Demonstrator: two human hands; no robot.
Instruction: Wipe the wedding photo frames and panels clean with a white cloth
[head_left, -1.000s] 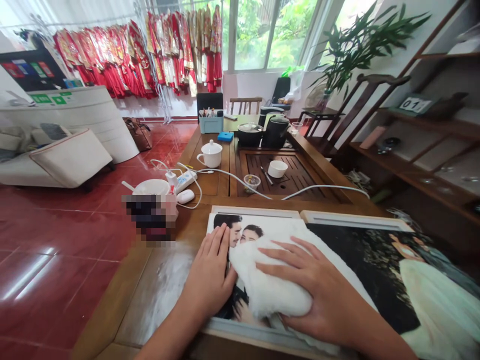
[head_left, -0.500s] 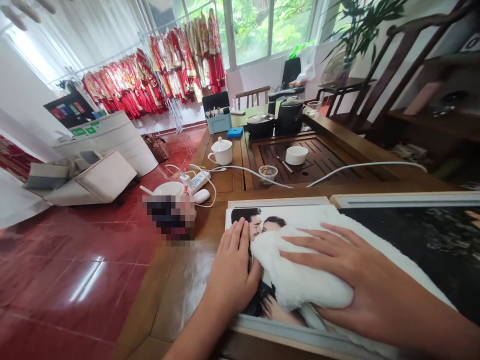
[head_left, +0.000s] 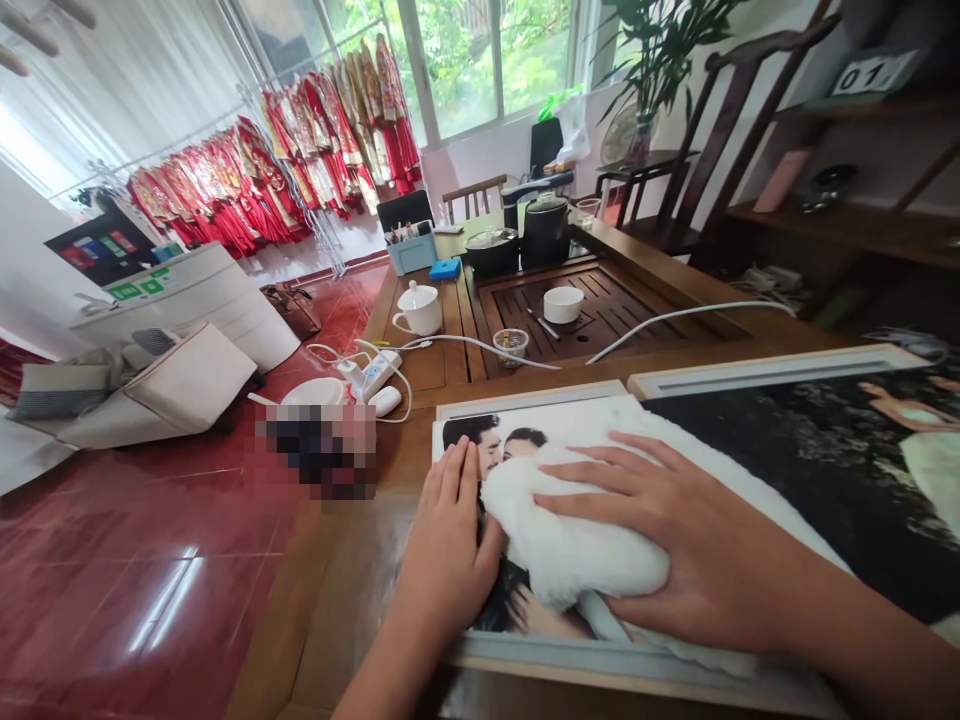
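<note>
Since the earlier frame, the view has been turned to the right and tilted, and a shelf card marked "01" [head_left: 874, 72] has been brought in at 1 o'clock; relative to the print beneath them, the hands appear little shifted. The two hands are held apart, with a fluffy white cloth [head_left: 570, 530] between them. The left hand [head_left: 450, 535] is laid flat, fingers together, on a framed wedding photograph [head_left: 529, 402], with its side against the cloth. The right hand [head_left: 675, 545] is spread over the cloth and presses it down on the print; no clamping grip is shown by either hand.

The photograph lies flat on a wooden tea table [head_left: 345, 590], and a second framed print [head_left: 795, 470] lies just beside it at 3 o'clock. At 12 o'clock, a slatted tea tray [head_left: 592, 320] holds a white bowl [head_left: 562, 303] and a small glass cup [head_left: 511, 345], with a black kettle [head_left: 546, 230] beyond. A white lidded mug [head_left: 418, 310] stands at 11 o'clock, near a power strip [head_left: 375, 375]. At 10 o'clock, a pixelated object [head_left: 319, 450] probably sits at the table's edge, though it cannot be made out. Red embroidered gowns [head_left: 300, 160] hang far off at 11 o'clock.
</note>
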